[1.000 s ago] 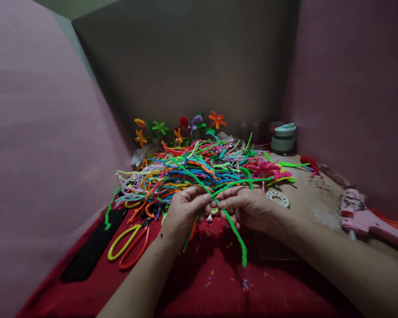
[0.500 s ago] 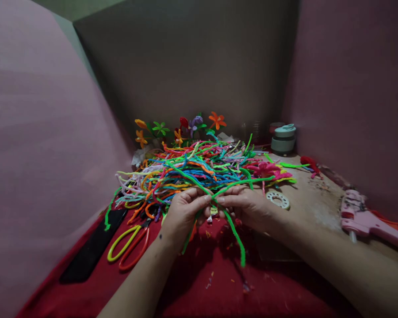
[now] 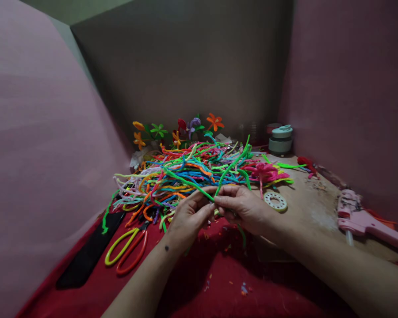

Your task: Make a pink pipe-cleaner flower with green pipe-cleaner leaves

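Bright green pipe cleaners (image 3: 189, 182) cross between my two hands, in front of a large heap of coloured pipe cleaners (image 3: 185, 170). My left hand (image 3: 195, 211) pinches them at the crossing with thumb and fingers. Close against it, my right hand (image 3: 236, 204) is also closed on the green stems. One end slants up to the left and another (image 3: 234, 164) rises to the right over the heap. A lower end (image 3: 242, 236) hangs below my right hand. The exact crossing point is partly covered by my fingertips.
Scissors with yellow and red handles (image 3: 128, 251) lie left beside a black flat object (image 3: 89, 249). At right are a white ring with holes (image 3: 275, 202), a pink glue gun (image 3: 358, 216) and a lidded jar (image 3: 280, 140). Pipe-cleaner flowers (image 3: 215, 121) stand behind the heap.
The right green end has swung from nearly level to steeply upward. The lower ends show less beneath my hands, and my right hand has turned around the crossing.
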{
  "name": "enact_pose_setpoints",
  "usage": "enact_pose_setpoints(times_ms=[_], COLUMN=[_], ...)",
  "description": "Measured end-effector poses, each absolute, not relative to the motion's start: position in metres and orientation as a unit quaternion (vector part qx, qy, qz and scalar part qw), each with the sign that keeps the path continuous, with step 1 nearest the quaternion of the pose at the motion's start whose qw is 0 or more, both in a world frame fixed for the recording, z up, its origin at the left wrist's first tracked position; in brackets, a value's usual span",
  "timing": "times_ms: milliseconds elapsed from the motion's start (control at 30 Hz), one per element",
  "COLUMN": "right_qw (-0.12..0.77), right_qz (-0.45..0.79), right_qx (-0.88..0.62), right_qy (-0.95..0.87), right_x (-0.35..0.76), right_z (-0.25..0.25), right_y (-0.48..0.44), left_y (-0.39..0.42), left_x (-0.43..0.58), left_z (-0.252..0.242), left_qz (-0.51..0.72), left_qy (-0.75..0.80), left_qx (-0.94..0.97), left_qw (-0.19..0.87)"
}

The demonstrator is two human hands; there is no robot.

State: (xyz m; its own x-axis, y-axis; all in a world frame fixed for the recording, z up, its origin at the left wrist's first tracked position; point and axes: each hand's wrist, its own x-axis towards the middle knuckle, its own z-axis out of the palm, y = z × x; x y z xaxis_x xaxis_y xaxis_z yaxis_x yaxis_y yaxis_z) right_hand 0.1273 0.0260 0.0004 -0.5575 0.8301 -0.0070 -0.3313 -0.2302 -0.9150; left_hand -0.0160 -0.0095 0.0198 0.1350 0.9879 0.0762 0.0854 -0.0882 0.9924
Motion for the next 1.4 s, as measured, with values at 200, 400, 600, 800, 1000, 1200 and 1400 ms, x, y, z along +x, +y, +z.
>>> enact_pose_setpoints(times_ms=[200,400,600,800,1000,1200,1400], right_qw=[0.407,0.404,0.423,0.389,0.336,0.367,0.377], right_qz=[0.745,0.787,0.799,0.823,0.810,0.807,0.781], right_qx=[-0.271,-0.253,-0.191,-0.128,-0.113,-0.089,-0.177], right_qy=[-0.453,-0.392,-0.382,-0.394,-0.466,-0.454,-0.466], right_x=[0.127,0.131,0.135,0.138,0.139,0.135,0.131], right_z=[0.002,0.007,0.008,0.005,0.009,0.008,0.005], right_y=[0.025,0.027,0.031,0.028,0.018,0.018,0.019], left_y=[-0.011,-0.011,-0.003,0.005,0.009,0.010,0.013], left_x=[-0.018,-0.032,-0.050,-0.056,-0.042,-0.037,-0.042], left_z=[0.023,0.032,0.036,0.030,0.029,0.021,0.021], left_qz=[0.429,0.363,0.415,0.555,0.602,0.573,0.576], left_qy=[0.464,0.491,0.535,0.416,0.393,0.342,0.358], left_qx=[0.600,0.643,0.578,0.407,0.255,0.281,0.332], left_qw=[0.490,0.462,0.455,0.595,0.646,0.690,0.656])
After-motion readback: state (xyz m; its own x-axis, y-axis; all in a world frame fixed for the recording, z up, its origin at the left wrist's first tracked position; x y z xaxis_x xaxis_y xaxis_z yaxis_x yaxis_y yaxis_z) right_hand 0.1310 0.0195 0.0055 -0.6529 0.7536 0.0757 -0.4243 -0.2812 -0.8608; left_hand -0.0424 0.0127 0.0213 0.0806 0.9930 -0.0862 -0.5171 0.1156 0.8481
